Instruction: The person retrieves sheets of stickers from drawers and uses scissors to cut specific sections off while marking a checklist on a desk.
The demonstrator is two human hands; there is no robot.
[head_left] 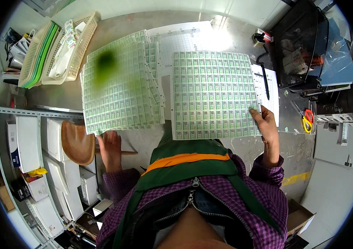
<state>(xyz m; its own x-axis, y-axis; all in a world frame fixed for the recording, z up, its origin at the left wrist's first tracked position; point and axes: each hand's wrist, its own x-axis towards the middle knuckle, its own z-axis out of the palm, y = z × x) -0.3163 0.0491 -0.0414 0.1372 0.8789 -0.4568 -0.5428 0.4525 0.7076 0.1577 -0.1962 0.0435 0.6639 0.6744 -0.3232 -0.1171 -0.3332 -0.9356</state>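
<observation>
My right hand [266, 125] grips the right edge of a green-and-white sheet of small printed labels [214, 93], with the thumb on top and the other fingers partly hidden. The sheet lies in front of me, its lower edge close to my green apron [189, 168]. To the left is an uneven stack of similar label sheets [118, 95], fanned at its right side. By the stack's lower left corner rests my left hand [111, 151], thumb apart from the fingers, whose tips go out of sight at the sheet edge.
Gridded paper [187, 37] lies behind the sheets. On the right are a black pen [264, 81], scissors [307, 120] and a black mesh organiser [299, 45]. Cream baskets [66, 54] stand far left. A brown stool seat [78, 143] and shelving [39, 166] are below left.
</observation>
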